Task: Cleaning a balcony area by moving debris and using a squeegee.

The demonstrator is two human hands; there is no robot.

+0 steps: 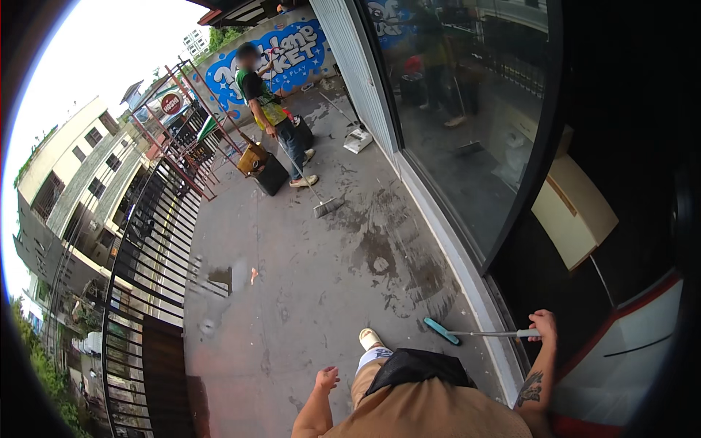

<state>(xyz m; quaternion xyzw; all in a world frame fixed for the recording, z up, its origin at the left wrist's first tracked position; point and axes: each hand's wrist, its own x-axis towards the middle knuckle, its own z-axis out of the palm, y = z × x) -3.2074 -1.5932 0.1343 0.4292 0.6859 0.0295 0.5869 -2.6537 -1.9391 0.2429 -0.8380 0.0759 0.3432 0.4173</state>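
Note:
My right hand [542, 325] is closed around the light grey grip of a metal-handled tool, beside the doorway at the right. The tool's teal head [442, 331], a squeegee or brush, rests on or just above the grey floor [306, 328] near the white sill. My left hand [327, 378] hangs low beside my body, its fingers loosely curled, and nothing shows in it. Wet dark smears and a puddle [378, 254] mark the floor ahead of me. One foot in a cream slide sandal [369, 338] shows below.
A co-worker [263, 104] stands ahead with a push broom [328, 207], beside a black bin [271, 175]. A long-handled dustpan [357, 140] lies near the corrugated wall. Black metal railing [148, 241] borders the left; a glass panel [465, 109] and white sill [460, 257] border the right.

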